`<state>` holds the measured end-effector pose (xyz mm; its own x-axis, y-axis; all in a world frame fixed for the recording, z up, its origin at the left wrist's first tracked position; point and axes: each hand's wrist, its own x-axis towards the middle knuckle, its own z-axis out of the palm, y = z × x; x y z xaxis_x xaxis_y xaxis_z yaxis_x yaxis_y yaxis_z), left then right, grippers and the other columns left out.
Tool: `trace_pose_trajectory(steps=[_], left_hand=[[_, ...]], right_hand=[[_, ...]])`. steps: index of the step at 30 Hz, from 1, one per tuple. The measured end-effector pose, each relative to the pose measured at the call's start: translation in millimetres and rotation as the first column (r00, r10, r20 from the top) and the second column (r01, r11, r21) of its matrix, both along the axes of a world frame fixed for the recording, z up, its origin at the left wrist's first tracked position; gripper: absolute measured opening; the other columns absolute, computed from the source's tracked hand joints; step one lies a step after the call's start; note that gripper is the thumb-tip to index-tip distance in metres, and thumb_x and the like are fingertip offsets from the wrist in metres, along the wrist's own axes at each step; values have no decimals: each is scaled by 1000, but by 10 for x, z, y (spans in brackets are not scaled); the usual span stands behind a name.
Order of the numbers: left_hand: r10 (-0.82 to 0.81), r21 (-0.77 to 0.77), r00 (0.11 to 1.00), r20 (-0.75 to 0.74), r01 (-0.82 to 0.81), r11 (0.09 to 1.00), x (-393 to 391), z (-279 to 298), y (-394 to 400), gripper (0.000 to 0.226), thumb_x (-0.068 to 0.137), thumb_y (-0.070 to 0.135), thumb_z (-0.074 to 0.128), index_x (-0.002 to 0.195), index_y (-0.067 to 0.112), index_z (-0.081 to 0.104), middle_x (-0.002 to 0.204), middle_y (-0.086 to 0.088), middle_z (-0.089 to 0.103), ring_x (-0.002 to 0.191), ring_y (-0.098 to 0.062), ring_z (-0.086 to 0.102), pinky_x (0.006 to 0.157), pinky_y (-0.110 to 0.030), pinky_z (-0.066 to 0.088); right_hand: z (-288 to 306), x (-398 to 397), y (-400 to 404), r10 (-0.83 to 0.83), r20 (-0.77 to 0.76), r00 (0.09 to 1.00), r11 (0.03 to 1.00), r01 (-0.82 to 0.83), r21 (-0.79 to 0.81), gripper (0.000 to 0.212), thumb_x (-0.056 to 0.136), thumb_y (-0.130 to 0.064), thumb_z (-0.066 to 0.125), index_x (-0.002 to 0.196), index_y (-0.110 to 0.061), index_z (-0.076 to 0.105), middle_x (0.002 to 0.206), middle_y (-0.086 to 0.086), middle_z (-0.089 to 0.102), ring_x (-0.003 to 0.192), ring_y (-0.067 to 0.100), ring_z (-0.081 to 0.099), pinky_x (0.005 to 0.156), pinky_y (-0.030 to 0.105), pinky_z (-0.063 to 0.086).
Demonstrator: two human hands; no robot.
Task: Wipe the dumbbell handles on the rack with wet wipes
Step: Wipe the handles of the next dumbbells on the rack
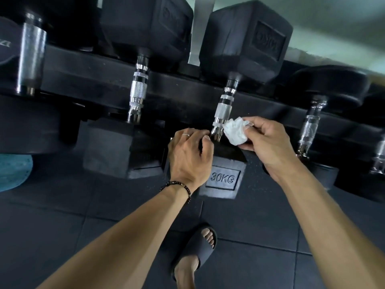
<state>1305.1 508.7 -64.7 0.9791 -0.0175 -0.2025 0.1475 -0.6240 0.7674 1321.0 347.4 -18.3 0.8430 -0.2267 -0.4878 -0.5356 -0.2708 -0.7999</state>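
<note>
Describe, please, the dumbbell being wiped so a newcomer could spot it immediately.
Find the black rack of chrome-handled dumbbells. The dumbbell sits right of centre, between both hands. Unlike its neighbours, its near head reads 30KG, and a crumpled white wipe touches its handle.

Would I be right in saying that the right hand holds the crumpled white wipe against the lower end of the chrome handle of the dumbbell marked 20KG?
Not quite: the head view shows the near head's label reading 30KG, not 20KG. The rest stands: the right hand holds the crumpled white wipe against the lower end of that dumbbell's chrome handle.
</note>
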Motion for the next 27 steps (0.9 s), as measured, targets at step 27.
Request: trace_pose_trajectory(steps=[27], left_hand=[[-45, -328, 999, -7, 40, 944, 1123, 39, -194, 22, 85, 20, 75, 65, 29, 73, 65, 21, 70, 71, 8, 66, 74, -10, 52]], right_hand=[[-643, -404, 714, -305, 274, 912, 744, 408, -530, 59, 81, -41, 17, 89, -13, 69, 91, 2, 67, 92, 24, 55, 73, 27, 31]])
